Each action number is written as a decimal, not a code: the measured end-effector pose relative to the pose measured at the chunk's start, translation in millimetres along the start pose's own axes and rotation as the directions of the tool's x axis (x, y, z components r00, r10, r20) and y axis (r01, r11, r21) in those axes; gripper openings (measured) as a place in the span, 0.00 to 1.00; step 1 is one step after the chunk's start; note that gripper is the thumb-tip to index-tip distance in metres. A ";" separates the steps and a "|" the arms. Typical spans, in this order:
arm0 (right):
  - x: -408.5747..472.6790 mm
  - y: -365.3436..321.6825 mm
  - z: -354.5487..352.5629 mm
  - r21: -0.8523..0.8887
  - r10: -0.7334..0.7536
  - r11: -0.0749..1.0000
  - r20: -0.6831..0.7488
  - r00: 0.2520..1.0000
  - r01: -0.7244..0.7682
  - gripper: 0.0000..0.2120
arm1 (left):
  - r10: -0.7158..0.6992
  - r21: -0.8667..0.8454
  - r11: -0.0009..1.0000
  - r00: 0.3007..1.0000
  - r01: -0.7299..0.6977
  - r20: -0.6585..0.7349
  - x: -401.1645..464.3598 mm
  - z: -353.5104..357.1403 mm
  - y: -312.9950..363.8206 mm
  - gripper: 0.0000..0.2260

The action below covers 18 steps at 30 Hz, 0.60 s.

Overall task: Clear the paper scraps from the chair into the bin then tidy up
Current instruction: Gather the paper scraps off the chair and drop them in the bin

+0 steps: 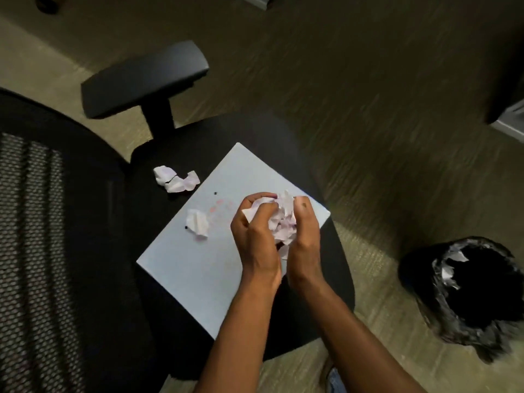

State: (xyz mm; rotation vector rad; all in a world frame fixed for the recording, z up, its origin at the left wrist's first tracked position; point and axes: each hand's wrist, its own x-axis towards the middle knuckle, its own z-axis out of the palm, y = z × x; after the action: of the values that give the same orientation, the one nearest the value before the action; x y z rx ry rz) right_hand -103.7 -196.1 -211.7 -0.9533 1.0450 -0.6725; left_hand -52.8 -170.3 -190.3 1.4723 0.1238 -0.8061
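A black office chair seat carries a flat white sheet. Above the sheet, my left hand and my right hand press together around a wad of crumpled white paper scraps. One small crumpled scrap lies on the sheet to the left of my hands. Another crumpled scrap rests on the bare seat beyond the sheet's left edge. The bin, lined with a black bag, stands on the floor to the right of the chair, with a few white scraps inside.
The chair's mesh backrest fills the left side and its armrest juts out above the seat. Beige carpet surrounds the chair. A dark furniture piece stands at the right edge.
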 end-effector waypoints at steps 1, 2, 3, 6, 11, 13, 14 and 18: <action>-0.8 -5.2 -12.0 -0.006 0.000 1.000 -0.073 0.997 -0.001 0.10 | 0.016 0.046 0.999 1.000 -0.017 0.016 -10.8 14.4 -8.2 0.09; 0.0 -7.3 -27.3 -0.020 -0.006 1.000 -0.148 0.989 0.003 0.12 | 0.027 0.086 0.996 0.999 -0.030 0.037 -21.1 28.8 -15.9 0.07; 1.3 -9.8 -44.9 -0.014 -0.004 1.000 -0.217 0.976 0.001 0.13 | 0.039 0.128 0.991 0.997 -0.048 0.068 -30.4 43.7 -24.4 0.06; 5.6 -14.1 -109.5 0.018 0.015 1.000 -0.360 0.933 -0.010 0.13 | 0.031 0.254 0.964 0.983 -0.077 0.179 -57.9 89.0 -58.1 0.05; 8.5 -19.8 -234.0 -0.033 -0.005 0.999 -0.579 0.816 -0.017 0.12 | -0.113 0.480 0.876 0.944 -0.053 0.311 -109.1 166.0 -132.9 0.05; 7.4 -19.2 -285.9 -0.075 -0.021 0.997 -0.645 0.764 -0.036 0.11 | -0.134 0.560 0.822 0.922 -0.102 0.364 -129.2 197.4 -162.5 0.03; 6.0 -17.7 -311.6 -0.097 -0.034 0.994 -0.671 0.740 -0.043 0.11 | -0.153 0.596 0.793 0.908 -0.124 0.391 -137.8 213.0 -176.2 0.03; 1.0 -4.6 -404.5 -0.317 -0.154 0.942 -0.697 0.700 -0.109 0.11 | -0.244 0.720 0.658 0.843 -0.219 0.479 -158.5 265.5 -228.5 0.04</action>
State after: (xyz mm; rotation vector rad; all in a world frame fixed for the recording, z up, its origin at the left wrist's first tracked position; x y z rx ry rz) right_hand -478.5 -329.9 -284.1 -1.0143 1.9044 -0.9426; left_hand -399.3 -323.2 -256.6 1.9451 -0.7407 -1.3651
